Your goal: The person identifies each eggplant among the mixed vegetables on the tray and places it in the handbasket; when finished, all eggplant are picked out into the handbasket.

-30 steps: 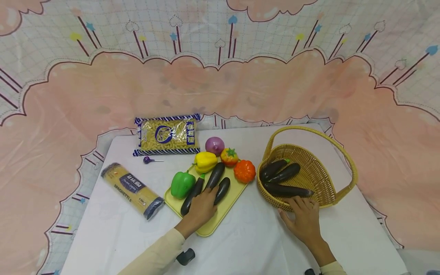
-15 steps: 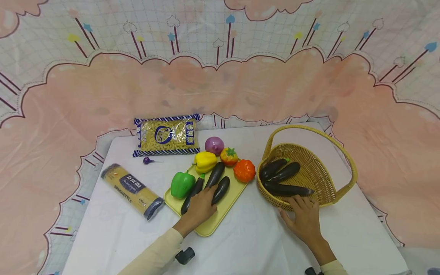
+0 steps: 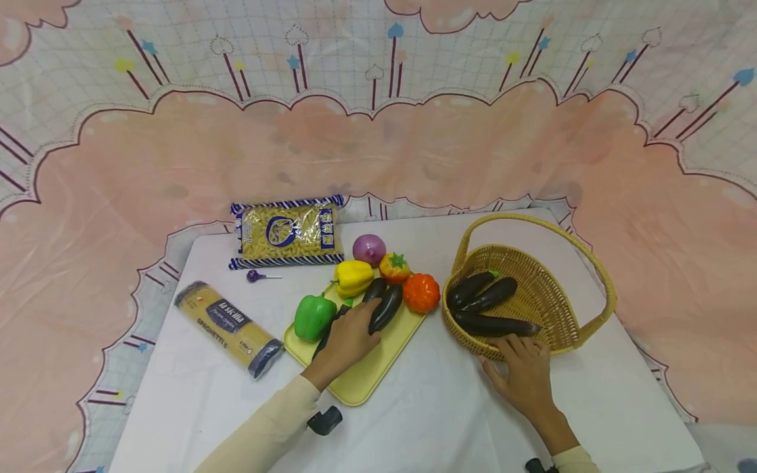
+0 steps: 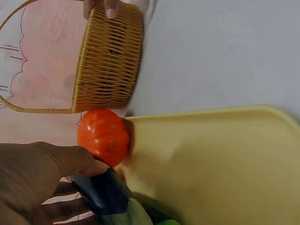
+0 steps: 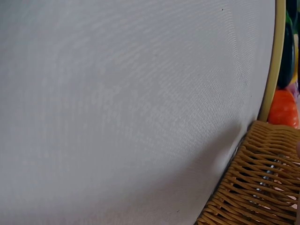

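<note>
My left hand (image 3: 349, 338) pinches a dark eggplant (image 3: 387, 307) over the yellow tray (image 3: 367, 371); in the left wrist view its thumb lies along the eggplant (image 4: 105, 192) with the fingers behind. Two other eggplants lie on the tray, partly covered by that hand. A green bell pepper (image 3: 313, 318) and a yellow bell pepper (image 3: 353, 278) sit along the tray's left and far side. To the right, my right hand (image 3: 523, 378) grips the near rim of a wicker basket (image 3: 547, 309), thumb outside. Three eggplants rest inside it, one of them a long eggplant (image 3: 497, 325) near the hand.
An orange-red pumpkin (image 3: 421, 293) sits between tray and basket. Behind are a small red-yellow tomato-like vegetable (image 3: 394, 269) and a purple onion (image 3: 369, 249). A pasta bag (image 3: 288, 233), a lollipop (image 3: 253, 276) and a spaghetti pack (image 3: 227, 326) lie left. The basket's tall handle (image 3: 609, 295) arches up.
My left hand has taken hold of the right-hand eggplant on the tray and shifted it forward, towards the pumpkin. The right hand stays at the basket rim.
</note>
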`<state>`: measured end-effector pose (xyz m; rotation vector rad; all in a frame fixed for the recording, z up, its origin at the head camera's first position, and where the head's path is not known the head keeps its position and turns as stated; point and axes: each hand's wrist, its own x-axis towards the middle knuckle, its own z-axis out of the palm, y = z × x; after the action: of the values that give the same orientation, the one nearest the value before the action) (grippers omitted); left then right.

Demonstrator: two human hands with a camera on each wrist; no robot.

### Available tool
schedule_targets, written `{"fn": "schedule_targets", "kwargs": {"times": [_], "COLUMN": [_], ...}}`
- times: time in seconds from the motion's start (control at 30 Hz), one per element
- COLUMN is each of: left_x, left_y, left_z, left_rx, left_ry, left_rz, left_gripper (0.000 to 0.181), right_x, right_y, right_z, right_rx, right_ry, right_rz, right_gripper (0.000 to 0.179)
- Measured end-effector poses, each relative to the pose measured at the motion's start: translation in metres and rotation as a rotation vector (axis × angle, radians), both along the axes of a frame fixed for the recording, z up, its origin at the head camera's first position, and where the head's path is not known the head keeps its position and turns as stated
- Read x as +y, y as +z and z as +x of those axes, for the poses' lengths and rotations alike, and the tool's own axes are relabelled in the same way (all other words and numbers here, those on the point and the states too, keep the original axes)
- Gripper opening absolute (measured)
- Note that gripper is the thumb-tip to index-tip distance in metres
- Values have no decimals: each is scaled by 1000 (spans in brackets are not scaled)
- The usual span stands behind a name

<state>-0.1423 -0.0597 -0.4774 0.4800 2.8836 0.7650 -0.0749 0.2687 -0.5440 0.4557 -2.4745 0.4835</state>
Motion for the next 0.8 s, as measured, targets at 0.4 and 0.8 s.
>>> {"fn": "schedule_targets", "kwargs": {"times": [0.4, 0.8], "left_x": [25, 50], "left_y": [26, 36], "left_z": [-20, -29], "left_rx": [9, 39], "left_ry": [-53, -111], "left_rz": [23, 53], "left_gripper": [66, 63], "right_x": [0, 2], "right_y": [-1, -2], "right_z": [0, 0], "right_rx": [-1, -16], "right_ry": [6, -4], "right_rz": [-4, -4], "right_gripper": [40, 48]}}
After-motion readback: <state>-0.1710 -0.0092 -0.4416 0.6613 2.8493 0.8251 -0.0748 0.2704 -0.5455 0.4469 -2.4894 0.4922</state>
